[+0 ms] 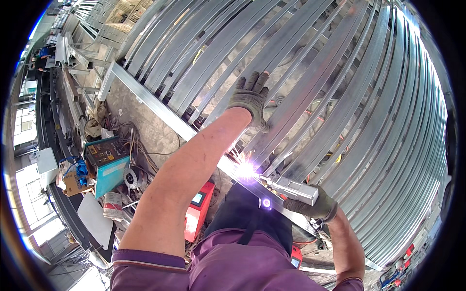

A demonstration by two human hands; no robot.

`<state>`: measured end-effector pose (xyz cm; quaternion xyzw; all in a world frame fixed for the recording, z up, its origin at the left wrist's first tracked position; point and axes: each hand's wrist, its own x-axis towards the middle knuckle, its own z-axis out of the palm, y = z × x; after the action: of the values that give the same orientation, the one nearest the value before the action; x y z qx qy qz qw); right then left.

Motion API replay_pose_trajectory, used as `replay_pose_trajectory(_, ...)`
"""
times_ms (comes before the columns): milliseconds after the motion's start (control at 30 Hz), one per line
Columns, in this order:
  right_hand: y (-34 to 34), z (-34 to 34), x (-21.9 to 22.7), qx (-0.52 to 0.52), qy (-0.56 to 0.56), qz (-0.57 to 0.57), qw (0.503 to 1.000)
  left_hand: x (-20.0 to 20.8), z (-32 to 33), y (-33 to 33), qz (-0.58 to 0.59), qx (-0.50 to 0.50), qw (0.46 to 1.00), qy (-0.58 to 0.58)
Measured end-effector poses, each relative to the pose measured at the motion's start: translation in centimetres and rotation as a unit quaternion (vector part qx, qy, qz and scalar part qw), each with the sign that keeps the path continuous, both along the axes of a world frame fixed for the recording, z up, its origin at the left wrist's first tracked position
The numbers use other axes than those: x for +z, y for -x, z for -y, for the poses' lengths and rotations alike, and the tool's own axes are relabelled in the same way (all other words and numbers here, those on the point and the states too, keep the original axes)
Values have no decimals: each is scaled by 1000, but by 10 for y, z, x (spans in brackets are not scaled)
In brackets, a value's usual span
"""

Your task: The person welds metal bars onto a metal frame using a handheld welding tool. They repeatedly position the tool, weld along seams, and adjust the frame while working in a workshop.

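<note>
My left hand (251, 97), in a grey work glove, presses flat with fingers spread on a long galvanised steel bar (291, 92) of a large grille. My right hand (315, 206), also gloved, grips a silver welding gun (293, 188). Its tip points left at a bright white-violet arc (246, 169) with sparks, where the bars meet a steel cross rail (160, 109). My purple shirt fills the bottom of the view.
A teal welding machine (108, 162) with a wire spool (132, 177) and tangled cables sits on the concrete floor at left. A red box-shaped machine (199, 211) stands below my left arm. More steel frames are stacked at top left.
</note>
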<state>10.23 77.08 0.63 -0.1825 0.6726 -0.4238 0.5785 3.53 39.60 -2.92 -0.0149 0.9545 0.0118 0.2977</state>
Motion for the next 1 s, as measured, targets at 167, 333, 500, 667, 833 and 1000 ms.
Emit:
replay_pose_trajectory(167,3,4,10,-7,-20,33,999,-1,-1,-1,-8,2,1000,4)
replay_pose_trajectory(333,8,7,18,-7,-28,60,998,-5,1,-4,-31,11,999,-10)
replay_pose_trajectory(500,6,5,20,-19,-27,70,997,1,-2,-1,-18,15,1000,-16)
replay_pose_trajectory(667,7,3,21,-14,-35,75,996,0,0,-1,-14,4,1000,-7)
replay_pose_trajectory(833,6,-1,19,-13,-29,63,997,2,-1,-1,-14,9,1000,-19)
replay_pose_trajectory(1000,9,3,25,-11,-49,80,996,-1,-1,-1,-14,9,1000,-8)
